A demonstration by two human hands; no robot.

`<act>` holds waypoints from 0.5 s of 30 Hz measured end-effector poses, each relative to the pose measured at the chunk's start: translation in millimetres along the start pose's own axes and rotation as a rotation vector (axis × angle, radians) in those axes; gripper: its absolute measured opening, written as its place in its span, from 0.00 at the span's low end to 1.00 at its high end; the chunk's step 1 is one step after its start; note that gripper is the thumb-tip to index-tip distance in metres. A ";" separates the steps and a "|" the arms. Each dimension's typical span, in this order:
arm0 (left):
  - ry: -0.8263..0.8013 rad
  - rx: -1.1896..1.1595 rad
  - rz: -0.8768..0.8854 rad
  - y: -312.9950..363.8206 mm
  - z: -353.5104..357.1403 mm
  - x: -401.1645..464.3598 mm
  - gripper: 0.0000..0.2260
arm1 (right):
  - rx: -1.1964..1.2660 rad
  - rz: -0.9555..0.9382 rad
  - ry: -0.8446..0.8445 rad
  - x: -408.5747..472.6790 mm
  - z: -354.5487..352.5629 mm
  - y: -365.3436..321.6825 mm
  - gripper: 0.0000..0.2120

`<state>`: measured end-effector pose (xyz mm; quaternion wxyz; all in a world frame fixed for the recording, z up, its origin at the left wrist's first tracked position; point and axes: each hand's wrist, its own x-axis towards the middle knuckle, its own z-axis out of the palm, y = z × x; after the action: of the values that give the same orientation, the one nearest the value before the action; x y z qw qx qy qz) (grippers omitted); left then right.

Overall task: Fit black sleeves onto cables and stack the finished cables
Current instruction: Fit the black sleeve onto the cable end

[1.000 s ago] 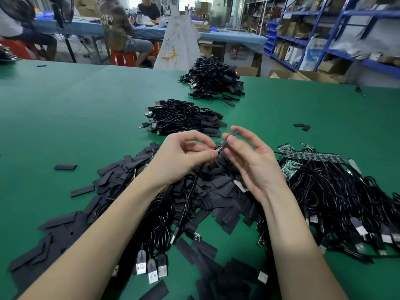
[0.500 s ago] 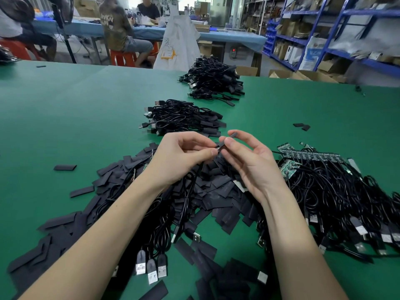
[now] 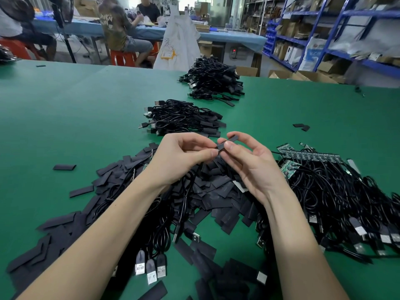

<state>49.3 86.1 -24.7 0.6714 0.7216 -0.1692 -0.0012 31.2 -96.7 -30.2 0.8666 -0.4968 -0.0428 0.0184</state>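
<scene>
Black sleeve (image 3: 227,142) angled up-right, pinched between left hand (image 3: 181,158), right hand (image 3: 249,163)

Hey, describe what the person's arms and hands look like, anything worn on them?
Both forearms are bare right to the bottom edge of the picture; no sleeves show. The left hand and right hand wear no gloves, and no rings, watch or wristband are visible. The fingernails look short and unpainted.

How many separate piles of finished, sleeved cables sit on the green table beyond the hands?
2: the near pile just beyond the hands, and the far pile by the table's back edge. Others may lie out of view.
</scene>
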 end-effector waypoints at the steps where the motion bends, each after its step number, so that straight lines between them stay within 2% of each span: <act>1: -0.002 -0.002 -0.003 0.0 0.1 0.1 0.06 | 0.001 0.001 -0.002 0.0 -0.7 -0.3 0.13; 9: 0.008 -0.072 0.008 -0.1 5.0 -1.8 0.07 | -0.004 -0.031 0.045 -0.3 5.0 3.7 0.17; 15: 0.019 -0.037 -0.004 -1.7 4.0 0.0 0.05 | -0.034 -0.110 0.095 -0.1 12.7 5.6 0.14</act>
<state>48.8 82.3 -26.7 0.6863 0.7092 -0.1613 0.0009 29.9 -82.9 -28.6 0.8589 -0.5086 -0.0289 -0.0534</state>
